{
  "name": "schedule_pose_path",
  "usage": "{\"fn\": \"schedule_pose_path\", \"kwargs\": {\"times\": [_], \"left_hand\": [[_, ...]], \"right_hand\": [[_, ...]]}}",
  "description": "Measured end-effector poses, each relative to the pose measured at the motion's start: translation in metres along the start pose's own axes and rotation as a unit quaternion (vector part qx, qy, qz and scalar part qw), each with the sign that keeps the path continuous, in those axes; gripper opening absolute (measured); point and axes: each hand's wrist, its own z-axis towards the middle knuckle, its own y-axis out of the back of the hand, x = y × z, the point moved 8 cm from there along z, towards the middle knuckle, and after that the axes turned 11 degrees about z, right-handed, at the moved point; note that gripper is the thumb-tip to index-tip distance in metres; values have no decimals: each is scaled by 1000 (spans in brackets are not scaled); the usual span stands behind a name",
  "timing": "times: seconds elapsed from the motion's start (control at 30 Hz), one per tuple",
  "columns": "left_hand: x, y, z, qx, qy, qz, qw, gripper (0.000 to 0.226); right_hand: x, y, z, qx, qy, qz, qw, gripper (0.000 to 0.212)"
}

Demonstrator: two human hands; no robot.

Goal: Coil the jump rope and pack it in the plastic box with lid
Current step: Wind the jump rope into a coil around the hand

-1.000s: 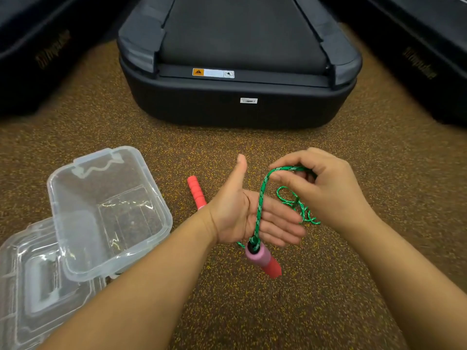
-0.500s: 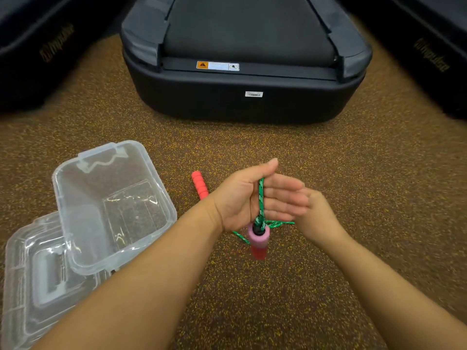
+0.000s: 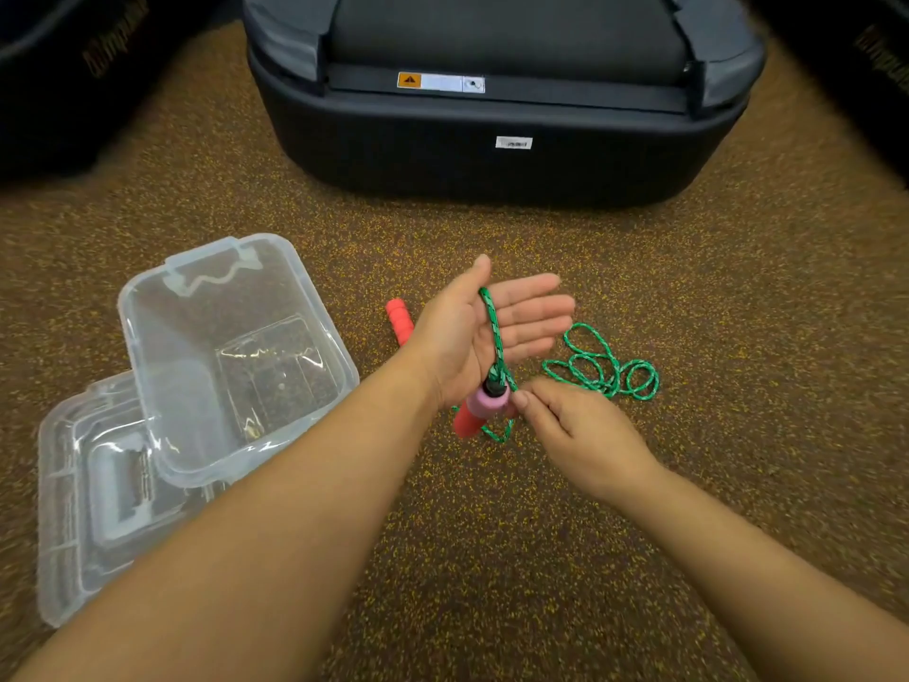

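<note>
Hands, 2, bare, over a speckled brown floor [image 3: 492,558]. Left hand [image 3: 484,337]: palm up, fingers straight and spread loosely, thumb raised; a strand of green jump rope [image 3: 493,332] runs over the palm from the base of the thumb down to the heel of the hand. Right hand [image 3: 573,430]: knuckles up, fingers curled, thumb and fingertips pinching the rope just beside the pink-collared handle [image 3: 479,411], which hangs below the left wrist with its red grip pointing down.

Rope, remainder: loose loops [image 3: 605,371] lying on the floor to the right of the left hand's fingers; a short bight shows under the hanging handle. Second handle [image 3: 399,319], red, lies on the floor, partly hidden behind the left hand.

Plastic box [image 3: 236,356], clear, open, tilted, resting partly on its clear lid [image 3: 98,509], to the left of the left forearm.

Treadmill end [image 3: 492,140], dark, beyond the hands; dark machines at both upper corners.
</note>
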Motion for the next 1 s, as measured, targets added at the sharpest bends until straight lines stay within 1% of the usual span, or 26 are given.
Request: {"fn": "schedule_pose_path", "kwargs": {"times": [0.13,0.17,0.27,0.4,0.47,0.53,0.63,0.73,0.9,0.97,1.0], "left_hand": [[4,10,-1,-19,17,-5,1000,86],[6,12,-1,-20,24,-1,1000,91],[12,18,-3,-23,40,29,999,104],[25,25,-7,-23,62,78,995,112],[31,26,-11,-8,77,93,993,113],[34,23,-16,14,87,100,991,113],[37,19,-24,54,92,114,988,112],[41,21,-26,79,105,134,982,113],[46,18,-35,125,141,191,963,118],[46,14,-40,160,148,195,956,114],[45,11,-42,179,145,193,954,108]], "right_hand": [[14,0,-5,10,17,-46,999,39],[17,-1,-7,15,22,-49,998,39],[30,-2,-10,31,47,-46,997,31],[48,-1,-13,38,76,-6,996,23],[55,0,-11,45,76,20,996,26],[60,3,-7,47,82,58,994,25],[66,15,0,26,97,108,989,21],[64,30,6,-13,96,119,988,13],[64,45,13,-50,94,104,989,12],[61,50,17,-69,83,105,989,10],[57,52,19,-78,73,108,988,9]]}}
